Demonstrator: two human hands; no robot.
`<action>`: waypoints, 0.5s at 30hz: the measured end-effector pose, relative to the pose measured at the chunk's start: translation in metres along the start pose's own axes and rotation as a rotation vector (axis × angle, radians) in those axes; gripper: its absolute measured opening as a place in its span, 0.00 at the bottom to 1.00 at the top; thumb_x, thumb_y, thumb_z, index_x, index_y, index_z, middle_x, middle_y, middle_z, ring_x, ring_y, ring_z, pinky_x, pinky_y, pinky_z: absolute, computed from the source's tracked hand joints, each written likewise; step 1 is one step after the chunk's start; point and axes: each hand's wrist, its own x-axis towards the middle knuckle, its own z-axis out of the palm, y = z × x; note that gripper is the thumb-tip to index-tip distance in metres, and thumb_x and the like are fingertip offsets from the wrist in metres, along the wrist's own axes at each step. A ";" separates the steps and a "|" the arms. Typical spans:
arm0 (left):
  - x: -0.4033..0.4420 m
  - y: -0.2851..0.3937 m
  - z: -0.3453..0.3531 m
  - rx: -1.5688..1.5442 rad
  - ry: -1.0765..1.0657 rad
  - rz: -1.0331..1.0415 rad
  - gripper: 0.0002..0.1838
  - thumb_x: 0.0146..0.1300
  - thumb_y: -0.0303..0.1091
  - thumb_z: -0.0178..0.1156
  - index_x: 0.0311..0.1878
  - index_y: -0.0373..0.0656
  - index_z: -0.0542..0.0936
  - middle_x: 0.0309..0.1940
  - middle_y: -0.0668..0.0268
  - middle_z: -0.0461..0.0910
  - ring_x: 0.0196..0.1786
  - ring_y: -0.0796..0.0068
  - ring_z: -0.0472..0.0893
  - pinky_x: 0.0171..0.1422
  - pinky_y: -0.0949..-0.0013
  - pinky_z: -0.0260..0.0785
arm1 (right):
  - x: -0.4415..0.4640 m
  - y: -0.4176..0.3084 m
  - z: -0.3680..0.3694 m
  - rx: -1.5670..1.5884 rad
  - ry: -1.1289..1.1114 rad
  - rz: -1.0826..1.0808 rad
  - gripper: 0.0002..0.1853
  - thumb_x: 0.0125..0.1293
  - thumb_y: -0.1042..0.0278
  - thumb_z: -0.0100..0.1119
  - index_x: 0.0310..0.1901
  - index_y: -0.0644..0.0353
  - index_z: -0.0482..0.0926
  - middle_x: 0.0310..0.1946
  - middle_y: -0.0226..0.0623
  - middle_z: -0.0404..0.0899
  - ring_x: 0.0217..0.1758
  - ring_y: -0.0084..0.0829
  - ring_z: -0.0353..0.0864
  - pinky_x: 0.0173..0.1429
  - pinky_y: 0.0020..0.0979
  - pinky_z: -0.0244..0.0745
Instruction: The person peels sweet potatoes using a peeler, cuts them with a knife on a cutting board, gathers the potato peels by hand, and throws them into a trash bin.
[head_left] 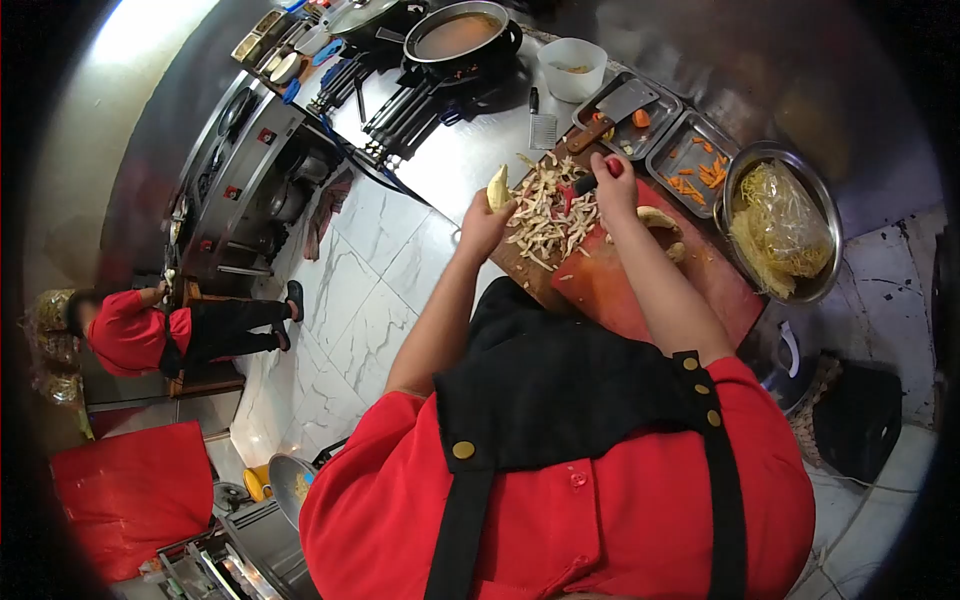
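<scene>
My left hand is closed around a pale yellow, elongated piece of food, its upper end sticking out past the fingers. My right hand grips a small red-and-black tool; whether it is a peeler or a knife I cannot tell. Between and below both hands lies a heap of pale strips with brownish edges. The heap rests on a brown wooden board and spills towards a red cutting board. Beside my right forearm, larger pale pieces lie on the red board, partly hidden by the arm.
A cleaver lies across a metal tray. Another tray holds carrot strips. A steel bowl contains noodles and a plastic bag. A flat grater, white tub and pan of liquid stand behind. Another person works at left.
</scene>
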 end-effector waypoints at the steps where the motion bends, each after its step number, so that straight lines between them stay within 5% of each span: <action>1: 0.003 0.002 -0.005 -0.070 -0.104 -0.089 0.23 0.57 0.38 0.62 0.52 0.34 0.72 0.38 0.59 0.80 0.38 0.70 0.79 0.42 0.70 0.71 | -0.007 -0.003 -0.011 -0.007 0.002 -0.003 0.16 0.60 0.57 0.64 0.39 0.61 0.72 0.31 0.31 0.72 0.31 0.26 0.72 0.38 0.28 0.70; 7: -0.064 -0.012 0.013 -0.419 -0.947 -0.546 0.20 0.54 0.26 0.58 0.53 0.37 0.71 0.39 0.60 0.79 0.42 0.67 0.81 0.42 0.67 0.77 | -0.037 -0.013 -0.072 0.315 0.040 0.294 0.11 0.64 0.65 0.58 0.38 0.60 0.68 0.30 0.34 0.72 0.22 0.25 0.77 0.27 0.24 0.78; 10: -0.073 -0.022 0.045 -0.654 -0.992 -0.633 0.22 0.54 0.25 0.57 0.55 0.37 0.69 0.43 0.58 0.78 0.43 0.64 0.81 0.44 0.66 0.77 | -0.047 -0.023 -0.097 0.495 -0.127 0.496 0.07 0.67 0.69 0.53 0.40 0.63 0.68 0.32 0.38 0.74 0.28 0.28 0.79 0.32 0.29 0.82; 13: -0.039 -0.035 0.055 -0.655 -0.981 -0.711 0.18 0.56 0.27 0.54 0.52 0.37 0.69 0.42 0.57 0.77 0.42 0.64 0.81 0.45 0.68 0.77 | -0.051 -0.017 -0.117 0.775 -0.207 0.469 0.08 0.68 0.69 0.51 0.44 0.64 0.70 0.34 0.40 0.76 0.33 0.30 0.79 0.37 0.31 0.82; 15: -0.011 -0.040 0.059 -0.439 -0.810 -0.445 0.16 0.57 0.29 0.52 0.50 0.38 0.69 0.39 0.58 0.77 0.38 0.66 0.81 0.40 0.69 0.76 | -0.055 -0.020 -0.128 0.858 -0.221 0.556 0.11 0.69 0.69 0.49 0.50 0.64 0.70 0.38 0.40 0.76 0.38 0.31 0.78 0.43 0.31 0.80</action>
